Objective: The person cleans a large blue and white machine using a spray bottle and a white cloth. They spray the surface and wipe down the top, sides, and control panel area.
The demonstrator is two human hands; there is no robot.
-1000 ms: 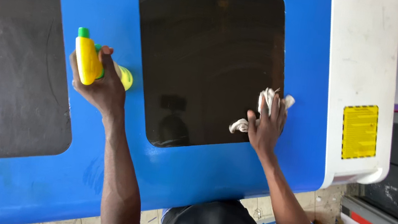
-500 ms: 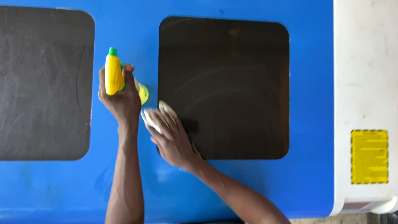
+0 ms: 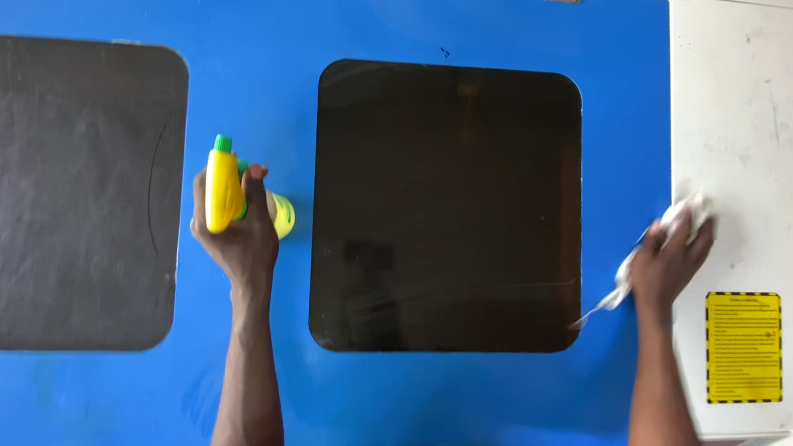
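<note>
**Wiping the blue lid with a cloth**

At the far left, at nine o'clock, sat a dusty dark window set in the big blue lid.

Next came the left hand. Its fingers were closed tight around a yellow spray bottle with a green top. The bottle pointed up toward twelve o'clock and sat over the blue strip between the two windows.

In the middle was the second dark window. It looked much cleaner and shinier than the first one.

At three o'clock from that window, the right hand was curled over a white cloth. It pressed the cloth down right where the blue lid met the white side panel. A yellow sticker sat at five o'clock from the hand.

To wipe well, I think the hand needed to keep the cloth flat and push down evenly. The bottle was best kept up and out of the way, with its nozzle aimed at the lid only.
</note>
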